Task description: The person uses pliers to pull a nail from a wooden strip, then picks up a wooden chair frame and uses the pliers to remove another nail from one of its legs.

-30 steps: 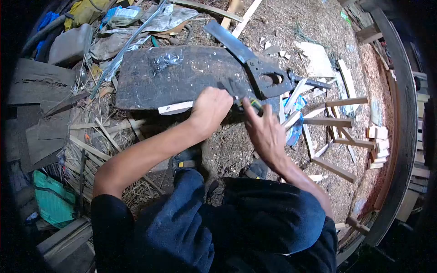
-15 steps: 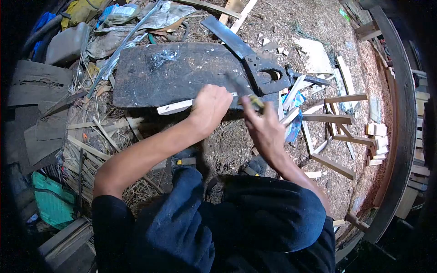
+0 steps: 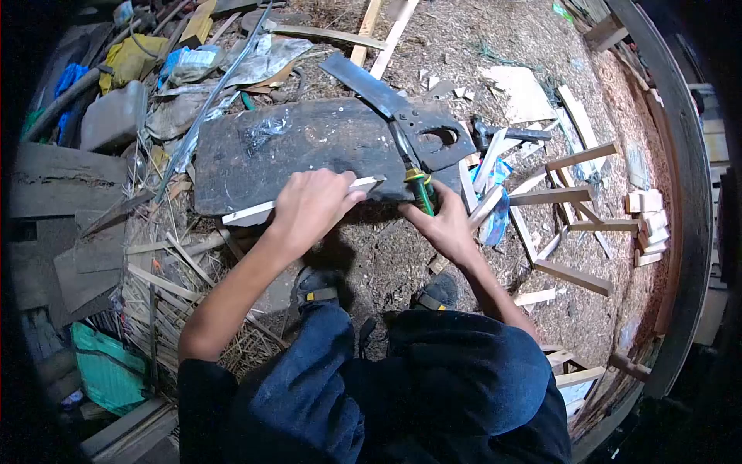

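Observation:
My left hand [image 3: 313, 203] is closed over a pale wooden strip [image 3: 249, 214], which lies along the near edge of a dark, worn plank [image 3: 232, 166]. The strip's other end shows past my fingers. My right hand [image 3: 448, 220] has its thumb and fingers around the green and yellow handle of what looks like a chisel [image 3: 420, 192]. The tool's dark blade points away from me over the plank, close to the handsaw. That handsaw [image 3: 439, 143] rests across the plank's right end, its broad blade reaching past the far edge.
A hammer [image 3: 510, 134] lies just right of the saw. Wood offcuts [image 3: 553, 197] and stacked blocks [image 3: 649, 224] are on the shavings-covered ground at right. Thin sticks [image 3: 185, 263], a grey jerrycan [image 3: 114, 116] and cloths [image 3: 278, 58] lie at left. A dark beam [image 3: 688, 193] edges the right side.
My left hand and the strip have shifted left along the plank. The tool in my right hand has come down, and its blade now lies beside the saw. The view has tilted slightly.

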Available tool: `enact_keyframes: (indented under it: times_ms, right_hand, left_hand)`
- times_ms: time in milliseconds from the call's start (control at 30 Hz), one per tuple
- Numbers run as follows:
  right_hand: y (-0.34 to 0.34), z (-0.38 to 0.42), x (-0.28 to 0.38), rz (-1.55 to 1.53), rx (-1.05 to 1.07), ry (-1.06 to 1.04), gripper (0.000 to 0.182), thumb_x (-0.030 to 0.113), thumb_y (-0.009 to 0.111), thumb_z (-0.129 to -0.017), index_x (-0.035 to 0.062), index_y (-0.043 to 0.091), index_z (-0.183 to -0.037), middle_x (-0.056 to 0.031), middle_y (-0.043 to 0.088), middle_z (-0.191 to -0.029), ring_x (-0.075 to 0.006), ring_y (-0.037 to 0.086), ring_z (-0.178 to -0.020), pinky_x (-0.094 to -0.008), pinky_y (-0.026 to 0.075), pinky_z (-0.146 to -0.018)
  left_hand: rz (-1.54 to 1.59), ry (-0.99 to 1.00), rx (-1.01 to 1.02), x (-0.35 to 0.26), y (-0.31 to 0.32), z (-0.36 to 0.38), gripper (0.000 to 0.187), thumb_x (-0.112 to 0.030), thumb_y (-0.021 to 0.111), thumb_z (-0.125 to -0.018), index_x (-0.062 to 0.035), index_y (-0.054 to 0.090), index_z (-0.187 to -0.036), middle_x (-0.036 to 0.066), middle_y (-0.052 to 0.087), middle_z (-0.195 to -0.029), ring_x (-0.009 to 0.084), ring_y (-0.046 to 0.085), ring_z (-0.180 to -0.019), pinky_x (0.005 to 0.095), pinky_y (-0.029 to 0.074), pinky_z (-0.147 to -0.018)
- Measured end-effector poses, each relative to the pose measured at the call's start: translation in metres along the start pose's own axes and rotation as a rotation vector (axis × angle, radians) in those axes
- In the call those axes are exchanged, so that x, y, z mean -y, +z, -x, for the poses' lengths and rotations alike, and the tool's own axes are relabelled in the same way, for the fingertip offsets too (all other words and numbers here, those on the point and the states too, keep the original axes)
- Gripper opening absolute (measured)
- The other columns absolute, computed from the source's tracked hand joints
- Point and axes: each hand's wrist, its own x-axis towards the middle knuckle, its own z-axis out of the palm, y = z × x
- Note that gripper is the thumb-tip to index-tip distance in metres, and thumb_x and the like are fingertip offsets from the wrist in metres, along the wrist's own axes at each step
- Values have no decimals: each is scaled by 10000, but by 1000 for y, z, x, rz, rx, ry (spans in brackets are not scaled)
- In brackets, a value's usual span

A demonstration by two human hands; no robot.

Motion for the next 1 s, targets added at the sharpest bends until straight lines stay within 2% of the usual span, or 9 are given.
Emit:
enact_keyframes:
  times_ms: [67,200,300,633,733,833,900,933,1000]
  right_hand:
    - [3,-4,-5,-227,115,107,417,274,790,-794,-21,662,-1059,-79,694,-849,-143,610,-705,-317,500,-653]
    - [13,-11,-4,-609,170,95,285,106,717,-856,-28,623,-1090,-94,707,-947,-129,652,-723,-301,530,-647]
    - [10,-6,7,-880,193,227,268,115,709,-872,16,535,-1050,-88,689,-928,-160,670,-685,-286,524,-571]
    - [1,-5,10,-892,145,186,335,123,702,-878,25,489,-1117,-140,702,-1010,-192,693,-689,-289,545,-565]
    - [-2,-7,10,-836,144,240,347,162,707,-884,24,500,-1125,-111,708,-948,-166,690,-684,-273,520,-556]
    - [-1,-8,2,-378,58,122,386,165,732,-833,-6,522,-1108,-116,703,-832,-230,693,-662,-345,554,-611]
    - [-1,4,4,218,-48,-121,438,179,746,-800,8,523,-1136,-167,688,-794,-332,701,-708,-428,554,-641]
    - [-2,10,7,226,25,-67,562,187,753,-779,19,477,-1239,-234,673,-873,-429,681,-763,-490,550,-669]
    - [2,20,5,320,31,-142,628,194,757,-777,25,437,-1291,-244,661,-926,-437,676,-781,-498,548,-667]
  left_hand:
    - [97,-35,47,0,-6,0,350,-419,605,-958,-80,688,-976,197,688,-770,403,682,-784,507,531,-672]
    - [172,-34,79,-6,-18,0,361,-430,607,-955,-91,698,-1037,206,693,-800,412,678,-799,520,525,-697]
    - [213,-73,147,-12,-25,0,371,-437,613,-949,-102,702,-1081,214,695,-823,419,673,-814,525,519,-712]
    - [197,-74,104,-8,-20,-5,372,-441,617,-947,-95,696,-1057,223,691,-829,428,668,-821,536,512,-706]
    - [112,-75,95,-5,-11,-6,363,-429,629,-941,-74,686,-995,206,691,-789,408,682,-800,518,528,-694]
    - [32,-42,92,-2,7,-8,348,-411,641,-934,-64,674,-929,178,690,-754,381,695,-774,490,541,-676]
    - [3,-31,108,-3,16,-11,332,-408,643,-931,-77,670,-925,167,690,-755,374,697,-767,481,537,-666]
    - [-63,1,75,-6,20,-11,327,-400,649,-926,-75,664,-894,150,687,-737,348,703,-747,459,540,-656]
    - [-145,28,35,-12,24,-11,314,-378,668,-907,-70,660,-845,124,681,-711,294,710,-717,407,540,-651]
